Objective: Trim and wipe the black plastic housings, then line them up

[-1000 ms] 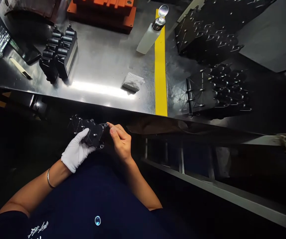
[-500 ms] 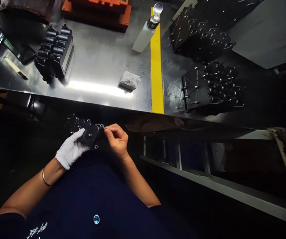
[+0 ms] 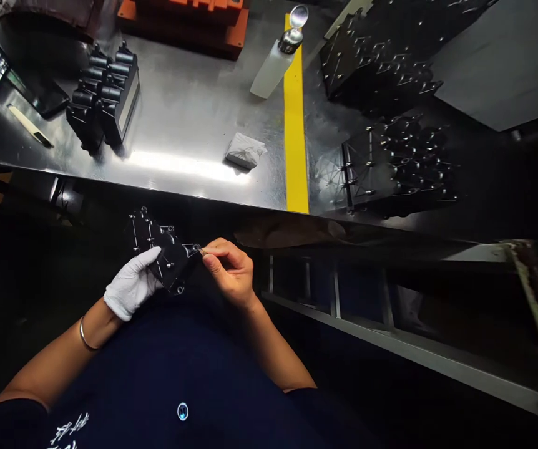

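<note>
A black molded plastic part (image 3: 163, 252) with small shiny bosses and ring-shaped lugs is held in front of my body, below the table edge. My left hand (image 3: 131, 284), in a white glove, grips it from the lower left, thumb across its face. Bare, my right hand (image 3: 232, 268) is closed in a pinch at the lug on the part's right end. Something thin and small shows between that thumb and forefinger, too small to name.
On the metal table (image 3: 180, 112) stand black parts (image 3: 103, 93), a white pump bottle (image 3: 273, 68), a folded white cloth (image 3: 245, 151) and an orange block (image 3: 185, 31). A light-handled blade (image 3: 29, 125) lies left. Beyond the yellow tape (image 3: 296, 125) are stacked black parts (image 3: 404, 162).
The black part has turned in my left hand, its right end now slightly lower. My right hand has shifted a little right and down, still pinching at the lug.
</note>
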Demonstrator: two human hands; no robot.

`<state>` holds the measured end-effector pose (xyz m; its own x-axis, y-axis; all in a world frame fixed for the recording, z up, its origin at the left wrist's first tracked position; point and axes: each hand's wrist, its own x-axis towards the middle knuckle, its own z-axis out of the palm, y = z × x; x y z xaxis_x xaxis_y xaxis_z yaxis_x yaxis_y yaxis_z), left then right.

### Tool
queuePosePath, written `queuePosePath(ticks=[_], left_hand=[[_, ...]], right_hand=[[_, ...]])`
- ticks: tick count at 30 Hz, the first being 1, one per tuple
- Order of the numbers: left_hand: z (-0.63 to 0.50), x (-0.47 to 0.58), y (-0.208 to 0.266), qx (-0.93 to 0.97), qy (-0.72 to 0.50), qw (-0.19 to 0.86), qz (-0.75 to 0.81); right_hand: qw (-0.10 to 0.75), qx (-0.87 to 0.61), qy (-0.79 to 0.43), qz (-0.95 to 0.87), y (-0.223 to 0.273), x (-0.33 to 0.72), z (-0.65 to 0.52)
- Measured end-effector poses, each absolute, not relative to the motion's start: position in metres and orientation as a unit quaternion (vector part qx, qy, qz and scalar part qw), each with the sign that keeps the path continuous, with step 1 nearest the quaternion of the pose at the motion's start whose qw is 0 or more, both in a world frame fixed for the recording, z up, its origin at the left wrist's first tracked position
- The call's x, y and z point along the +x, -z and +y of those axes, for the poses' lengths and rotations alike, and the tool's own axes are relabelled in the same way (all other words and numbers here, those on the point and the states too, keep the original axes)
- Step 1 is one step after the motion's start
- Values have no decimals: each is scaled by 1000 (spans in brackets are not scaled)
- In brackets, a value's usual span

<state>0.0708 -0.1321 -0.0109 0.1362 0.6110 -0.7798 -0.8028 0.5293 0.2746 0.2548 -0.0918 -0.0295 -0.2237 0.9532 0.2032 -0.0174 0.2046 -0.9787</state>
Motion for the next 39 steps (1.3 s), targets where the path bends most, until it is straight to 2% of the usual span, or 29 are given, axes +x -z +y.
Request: queuePosePath(ticks=[4,8,11,14,19,25,35,37,39], left_hand=[[-139,67,9,-34,-456,764,456],[-142,57,-1,160,-412,787,430],[-137,47,-4,261,-398,765,434],[-131,41,-1,292,-394,755,436],[-130,48,6,261,-393,775,420],[-131,62,12,180,-442,776,413],[-128,70,14,116,-460,771,425],[-126,67,15,96,-462,775,421],[-125,62,15,59,-449,799,395]], right_hand=[[470,-410,-473,-622,35,254,-86],[400,-417,-462,-672,34,262,-83],[345,-289,-464,-763,22,271,-84],[326,-165,-420,-831,7,276,-86],[317,-143,-369,-862,1,277,-84],[368,-213,-293,-856,8,278,-78],[362,-262,-233,-864,7,279,-76],[353,-236,-246,-871,8,280,-76],[386,-215,-300,-845,11,283,-72]])
